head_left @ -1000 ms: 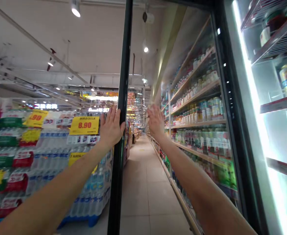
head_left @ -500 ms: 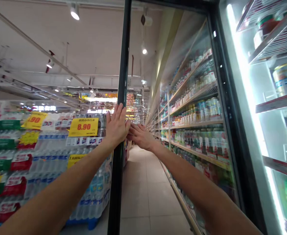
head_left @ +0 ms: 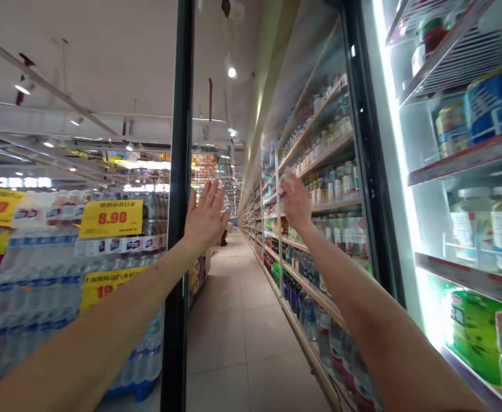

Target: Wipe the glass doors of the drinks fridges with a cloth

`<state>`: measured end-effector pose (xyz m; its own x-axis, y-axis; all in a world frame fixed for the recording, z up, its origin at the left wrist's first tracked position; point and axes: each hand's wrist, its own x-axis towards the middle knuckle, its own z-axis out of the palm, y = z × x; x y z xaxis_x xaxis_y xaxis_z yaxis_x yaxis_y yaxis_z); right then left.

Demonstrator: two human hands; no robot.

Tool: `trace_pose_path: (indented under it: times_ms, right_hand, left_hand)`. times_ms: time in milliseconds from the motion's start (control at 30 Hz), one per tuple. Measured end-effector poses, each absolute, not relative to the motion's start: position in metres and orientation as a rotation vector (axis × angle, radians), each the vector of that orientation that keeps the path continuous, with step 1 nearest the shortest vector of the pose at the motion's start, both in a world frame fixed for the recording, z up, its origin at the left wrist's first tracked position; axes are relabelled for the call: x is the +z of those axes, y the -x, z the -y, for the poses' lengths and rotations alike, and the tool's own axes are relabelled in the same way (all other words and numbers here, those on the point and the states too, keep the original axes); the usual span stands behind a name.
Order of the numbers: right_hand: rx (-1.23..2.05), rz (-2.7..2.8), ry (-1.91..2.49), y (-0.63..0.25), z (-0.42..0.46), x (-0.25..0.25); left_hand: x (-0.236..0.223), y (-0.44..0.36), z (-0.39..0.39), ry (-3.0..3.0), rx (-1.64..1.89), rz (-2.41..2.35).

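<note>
A black-framed glass door [head_left: 181, 143] stands swung out from a lit drinks cooler. My left hand [head_left: 206, 217] is open, fingers pointing up and palm facing the glass just right of the door's free-edge frame. It appears to rest on the pane, though contact is hard to confirm. My right hand [head_left: 296, 200] is raised in front of the same glass, farther right. Motion smears its fingers, so their shape is unclear, and I see no object in it. Through or in the glass, shelves of bottles and cans [head_left: 332, 189] appear behind that hand.
At right, cooler shelves [head_left: 469, 160] hold cans, white-capped bottles [head_left: 476, 223] and green packs [head_left: 476, 332]. On the left stand stacked water-bottle packs [head_left: 40, 292] with a yellow price sign [head_left: 111, 218]. A tiled aisle floor [head_left: 227, 320] runs ahead.
My right hand has moved up and right, away from my left hand, and is now blurred. The left hand stays flat by the door's edge. The view has shifted rightward.
</note>
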<state>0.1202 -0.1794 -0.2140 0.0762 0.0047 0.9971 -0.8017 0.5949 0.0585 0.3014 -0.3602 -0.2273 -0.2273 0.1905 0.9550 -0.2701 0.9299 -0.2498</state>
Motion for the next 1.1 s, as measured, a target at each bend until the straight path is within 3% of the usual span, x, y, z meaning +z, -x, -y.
trace_pose_path:
  times_ms: [100,267,433,567,767,967,1100]
  right_hand:
    - [0.883,1.37,-0.479,-0.108,0.165,-0.217]
    - [0.562,1.439,-0.842,-0.096,0.153,-0.234]
    - [0.821,1.444,-0.456,-0.08,0.131,-0.26]
    - [0.53,1.466,-0.777,-0.072,0.122,-0.286]
    - [1.02,1.395,-0.219,-0.065,0.115,-0.304]
    - [0.62,1.49,-0.825,-0.087,0.133,-0.345]
    - [1.019,1.432,-0.286,-0.076,0.12,-0.355]
  left_hand:
    - [-0.232,-0.284,0.352,-0.027,0.421,1.777]
    - [-0.245,-0.262,0.346,-0.01,0.312,1.817]
    - [-0.256,-0.25,0.339,-0.01,0.246,1.815]
    - [-0.261,-0.247,0.337,0.007,0.249,1.815]
    - [-0.274,-0.246,0.336,0.035,0.251,1.818]
    - [-0.303,-0.242,0.331,0.03,0.293,1.813]
    - [-0.324,-0.243,0.33,0.067,0.339,1.837]
